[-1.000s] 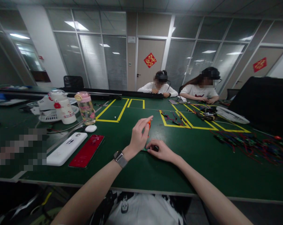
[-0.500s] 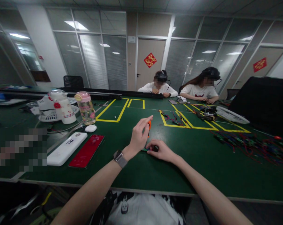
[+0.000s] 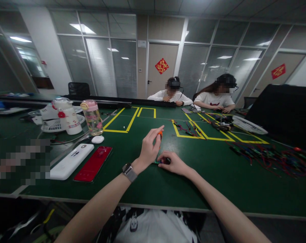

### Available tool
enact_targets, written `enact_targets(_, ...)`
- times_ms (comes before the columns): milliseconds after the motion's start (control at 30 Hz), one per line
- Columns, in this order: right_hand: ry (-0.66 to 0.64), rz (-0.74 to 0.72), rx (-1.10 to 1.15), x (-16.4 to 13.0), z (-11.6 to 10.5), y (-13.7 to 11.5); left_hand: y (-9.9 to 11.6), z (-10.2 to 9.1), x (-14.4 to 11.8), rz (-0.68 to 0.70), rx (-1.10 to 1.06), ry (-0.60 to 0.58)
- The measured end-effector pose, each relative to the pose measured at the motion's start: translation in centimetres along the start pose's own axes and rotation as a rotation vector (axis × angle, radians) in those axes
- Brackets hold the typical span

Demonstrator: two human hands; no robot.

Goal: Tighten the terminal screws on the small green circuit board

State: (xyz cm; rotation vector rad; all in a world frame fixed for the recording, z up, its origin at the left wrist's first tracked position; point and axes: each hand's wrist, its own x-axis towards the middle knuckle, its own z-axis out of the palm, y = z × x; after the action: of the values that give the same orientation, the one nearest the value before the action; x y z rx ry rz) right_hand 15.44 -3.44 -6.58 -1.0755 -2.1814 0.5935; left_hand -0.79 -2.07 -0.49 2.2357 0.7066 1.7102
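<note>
Fingers point(image 3: 153, 136) of the left hand point(image 3: 148, 150) pinch a small orange-handled screwdriver point(image 3: 160, 135) upright; right hand point(image 3: 173, 163), at three o'clock, clamps a small green circuit board point(image 3: 158, 162) on the green table point(image 3: 148, 182), fastening underway.

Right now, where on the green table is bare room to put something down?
Bare green table lies between the red phone and the left hand, and between the right hand and the tangled coloured wires. The left, by the pink-lidded bottle, is crowded.

A red phone point(image 3: 93, 164) lay beside a white case point(image 3: 72, 161) at the left of the frame, with a pink-lidded bottle point(image 3: 92, 116) above them. Loose coloured wires point(image 3: 269, 156) sprawled at the right, and two people point(image 3: 193, 94) (both seated) occupied the far edge of the green table point(image 3: 219, 182).
</note>
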Motion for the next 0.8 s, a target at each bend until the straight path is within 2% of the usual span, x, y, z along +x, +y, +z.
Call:
enact_targets(200, 0.000, -0.004, -0.014, -0.03, -0.03, -0.16, 0.10, 0.05, 0.02, 0.015, 0.116, 0.076)
enact_targets(467, 0.005, -0.034, -0.025, -0.08, -0.06, -0.07, -0.11, 0.10, -0.08, -0.001, -0.012, 0.002)
enact_targets(667, 0.007, -0.041, -0.022, -0.21, -0.08, 0.10, 0.10, 0.19, -0.18, 0.032, 0.099, 0.075)
enact_targets(800, 0.004, -0.054, -0.041, -0.32, -0.34, 0.15, 0.19, 0.03, -0.14, 0.022, 0.090, 0.032)
